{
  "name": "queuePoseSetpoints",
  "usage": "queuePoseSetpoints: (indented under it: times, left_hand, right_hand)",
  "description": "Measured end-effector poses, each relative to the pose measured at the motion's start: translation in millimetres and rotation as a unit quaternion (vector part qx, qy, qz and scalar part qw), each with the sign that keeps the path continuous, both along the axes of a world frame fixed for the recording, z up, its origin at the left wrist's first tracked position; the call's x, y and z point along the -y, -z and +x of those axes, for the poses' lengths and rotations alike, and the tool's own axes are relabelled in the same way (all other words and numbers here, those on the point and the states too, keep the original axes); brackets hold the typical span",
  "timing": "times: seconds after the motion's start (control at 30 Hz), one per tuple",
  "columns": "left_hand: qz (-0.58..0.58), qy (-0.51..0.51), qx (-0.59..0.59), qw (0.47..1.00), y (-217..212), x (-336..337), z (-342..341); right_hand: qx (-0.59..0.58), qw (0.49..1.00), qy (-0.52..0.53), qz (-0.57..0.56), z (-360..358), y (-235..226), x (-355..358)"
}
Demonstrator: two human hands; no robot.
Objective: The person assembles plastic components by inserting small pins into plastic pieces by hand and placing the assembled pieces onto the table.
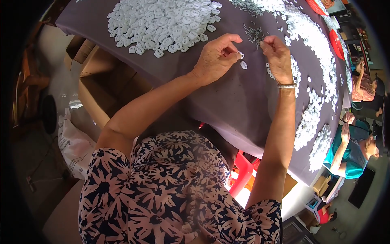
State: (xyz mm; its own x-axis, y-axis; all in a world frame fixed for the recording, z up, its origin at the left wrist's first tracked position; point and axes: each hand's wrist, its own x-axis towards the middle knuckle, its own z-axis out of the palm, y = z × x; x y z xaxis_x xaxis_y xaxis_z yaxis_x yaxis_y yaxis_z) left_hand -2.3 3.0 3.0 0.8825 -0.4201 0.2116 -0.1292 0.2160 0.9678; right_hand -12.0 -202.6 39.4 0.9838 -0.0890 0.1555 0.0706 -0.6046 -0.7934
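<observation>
My left hand (217,59) is closed, its thumb and fingertips pinching a small white plastic piece (241,55). Just below that lies a loose white oval piece (243,65) with small holes, flat on the cloth. My right hand (278,57), with a silvery bangle at the wrist, has thumb and forefinger pressed together beside a scatter of thin grey nails (252,34). What sits between those fingertips is too small to make out. A big heap of white plastic pieces (162,24) lies beyond my left hand.
A dark cloth covers the table (227,105). More white pieces (315,44) spread along its right side, near a red basket (336,44). An open cardboard box (95,97) stands at the left below the table edge. People sit at the far right, one in a teal top (349,150).
</observation>
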Motion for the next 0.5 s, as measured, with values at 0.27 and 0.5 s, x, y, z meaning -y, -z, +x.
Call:
queuePoseSetpoints:
  times: [0.27, 0.5]
  left_hand:
    - [0.037, -0.002, 0.006, 0.999, -3.2, -1.2, -1.1]
    - [0.038, 0.022, -0.004, 0.999, -2.7, -2.4, -0.1]
  right_hand:
    - [-0.006, 0.987, 0.041, 0.157, -10.3, 8.3, -0.9]
    - [-0.024, 0.952, -0.028, 0.304, -22.4, 8.5, -24.8]
